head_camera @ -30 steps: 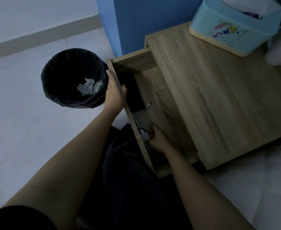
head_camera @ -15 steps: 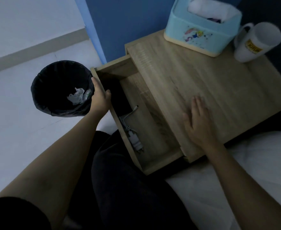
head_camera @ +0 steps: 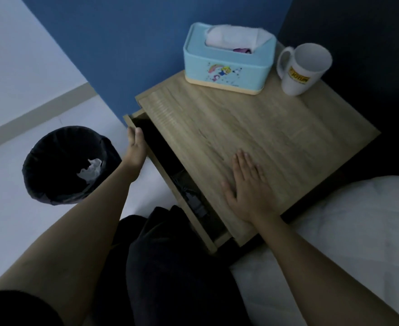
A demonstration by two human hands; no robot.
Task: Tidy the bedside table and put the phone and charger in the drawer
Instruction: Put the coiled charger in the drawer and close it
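Now the drawer (head_camera: 213,240) is sliding shut: half a second ago it was standing well out from the bedside table (head_camera: 252,137), and only a narrow dark slot is showing along its front at this point. Going from the left of the frame, a black-lined bin (head_camera: 59,182) is standing on the pale floor (head_camera: 12,220) with crumpled white paper inside. Just right of it, the left hand (head_camera: 136,149) is pressing against the drawer front near its far corner, fingers curled loosely on the top edge, pushing rather than holding anything. In the slot, lower centre, the charger (head_camera: 195,203) is lying as a dim grey shape with its cable running up into shadow. A long dark shape further back may be the phone, but it is too dark to be sure. Right of centre, the right hand (head_camera: 247,187) is resting flat and open on the tabletop, palm down, gripping nothing, seemingly steadying the table. So the putting-away part looks finished, and closing the drawer seems to be the last step under way. The wood-grain top is carrying only a light blue tissue box (head_camera: 226,69) and a white mug (head_camera: 302,69) at the upper right, against a blue wall (head_camera: 123,43). White bedding (head_camera: 358,231) is filling the lower right
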